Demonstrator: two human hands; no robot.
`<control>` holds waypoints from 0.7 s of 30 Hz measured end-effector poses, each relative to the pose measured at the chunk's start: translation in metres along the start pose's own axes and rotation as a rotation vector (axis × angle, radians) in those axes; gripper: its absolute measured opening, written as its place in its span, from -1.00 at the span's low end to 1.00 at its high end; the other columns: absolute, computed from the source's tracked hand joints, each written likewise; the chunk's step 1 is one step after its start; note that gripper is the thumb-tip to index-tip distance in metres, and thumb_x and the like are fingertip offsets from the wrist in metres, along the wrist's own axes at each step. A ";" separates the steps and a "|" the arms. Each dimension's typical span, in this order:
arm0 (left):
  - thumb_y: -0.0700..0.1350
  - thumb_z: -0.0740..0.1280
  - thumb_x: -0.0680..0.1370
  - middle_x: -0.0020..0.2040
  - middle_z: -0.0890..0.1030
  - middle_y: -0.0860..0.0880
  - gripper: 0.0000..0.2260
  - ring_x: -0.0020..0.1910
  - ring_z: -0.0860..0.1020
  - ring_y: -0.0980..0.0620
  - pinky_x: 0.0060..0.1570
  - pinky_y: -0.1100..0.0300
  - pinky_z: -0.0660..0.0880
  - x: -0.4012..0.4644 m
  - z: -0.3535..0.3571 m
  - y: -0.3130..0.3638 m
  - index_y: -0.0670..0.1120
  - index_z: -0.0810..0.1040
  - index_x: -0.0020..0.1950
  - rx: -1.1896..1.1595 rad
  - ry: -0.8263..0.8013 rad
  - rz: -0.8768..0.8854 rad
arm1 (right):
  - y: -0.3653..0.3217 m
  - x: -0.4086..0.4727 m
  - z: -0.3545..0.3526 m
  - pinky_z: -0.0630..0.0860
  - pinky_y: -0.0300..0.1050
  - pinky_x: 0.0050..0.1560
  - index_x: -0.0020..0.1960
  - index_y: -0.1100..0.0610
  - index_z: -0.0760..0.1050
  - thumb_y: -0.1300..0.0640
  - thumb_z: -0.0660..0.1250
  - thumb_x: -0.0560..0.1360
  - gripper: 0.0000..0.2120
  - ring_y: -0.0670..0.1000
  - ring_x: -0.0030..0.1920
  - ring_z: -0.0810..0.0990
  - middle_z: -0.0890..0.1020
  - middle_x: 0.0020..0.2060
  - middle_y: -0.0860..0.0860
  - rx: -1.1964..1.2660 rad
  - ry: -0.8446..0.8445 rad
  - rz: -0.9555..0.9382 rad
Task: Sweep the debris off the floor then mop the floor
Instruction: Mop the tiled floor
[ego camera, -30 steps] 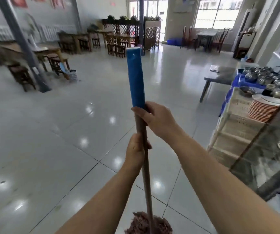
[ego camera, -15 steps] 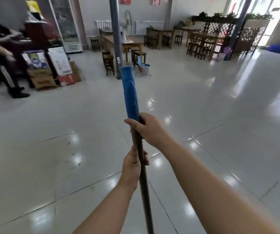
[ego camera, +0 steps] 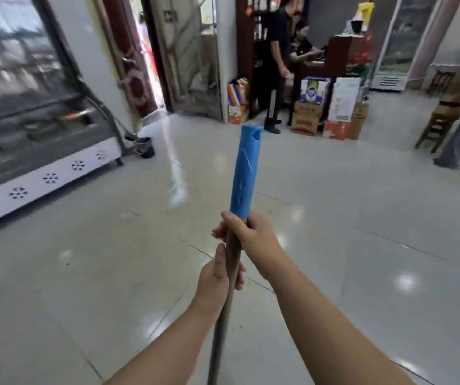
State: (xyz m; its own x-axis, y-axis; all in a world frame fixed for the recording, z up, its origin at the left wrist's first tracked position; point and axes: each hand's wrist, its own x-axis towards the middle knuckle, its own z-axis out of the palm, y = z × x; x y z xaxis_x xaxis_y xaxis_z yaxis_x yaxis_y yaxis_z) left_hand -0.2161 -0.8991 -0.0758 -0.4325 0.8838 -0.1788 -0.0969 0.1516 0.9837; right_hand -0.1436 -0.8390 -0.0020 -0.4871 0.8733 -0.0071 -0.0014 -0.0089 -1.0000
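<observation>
Both hands hold the mop pole [ego camera: 230, 273] tight: right hand [ego camera: 254, 243] just under the blue grip [ego camera: 245, 173], left hand [ego camera: 215, 284] below it. Looks like mopping time. The mop head is hidden below; next, push it across the floor [ego camera: 362, 259].

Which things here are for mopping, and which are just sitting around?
For the job:
- mop handle with blue grip
- left hand and right hand, both gripping it
- floor

Just sitting around:
- cardboard boxes
- display counter
- wooden stool
- drinks fridge
</observation>
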 end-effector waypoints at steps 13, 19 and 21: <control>0.25 0.12 0.53 -0.26 0.62 0.35 -0.72 -0.21 0.57 0.42 -0.29 0.57 0.41 -0.100 -0.083 0.045 0.13 0.52 -0.09 0.070 0.541 0.282 | -0.040 -0.043 0.098 0.39 -0.40 -0.36 -0.06 0.14 0.45 -0.11 0.09 0.60 -0.66 -0.15 -0.31 0.43 0.43 -0.36 0.07 -0.128 -0.775 0.002; 0.25 0.34 0.41 -0.17 0.64 0.08 -0.75 -0.14 0.59 0.20 -0.10 0.40 0.47 -0.181 -0.156 0.069 0.10 0.51 -0.12 0.111 0.679 0.405 | -0.001 -0.114 0.167 0.09 -0.17 0.44 0.45 -0.03 0.28 -0.24 -0.14 0.58 -0.44 -0.19 0.41 0.27 0.34 0.42 -0.13 0.090 -0.727 0.267; 0.20 0.34 0.33 -0.18 0.58 0.01 -0.74 -0.16 0.55 0.09 -0.06 0.21 0.47 -0.200 -0.172 0.085 0.07 0.49 -0.14 0.127 0.729 0.422 | 0.020 -0.140 0.181 0.03 -0.04 0.47 0.52 0.05 0.16 -0.28 -0.11 0.57 -0.36 -0.09 0.47 0.19 0.24 0.48 -0.08 0.121 -0.645 0.431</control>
State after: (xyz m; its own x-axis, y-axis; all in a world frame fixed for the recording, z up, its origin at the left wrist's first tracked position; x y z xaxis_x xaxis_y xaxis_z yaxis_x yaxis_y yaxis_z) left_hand -0.2924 -1.1395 0.0397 -0.8829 0.3780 0.2786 0.2852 -0.0396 0.9577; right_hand -0.2337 -1.0501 -0.0204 -0.8770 0.3260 -0.3529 0.2261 -0.3681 -0.9019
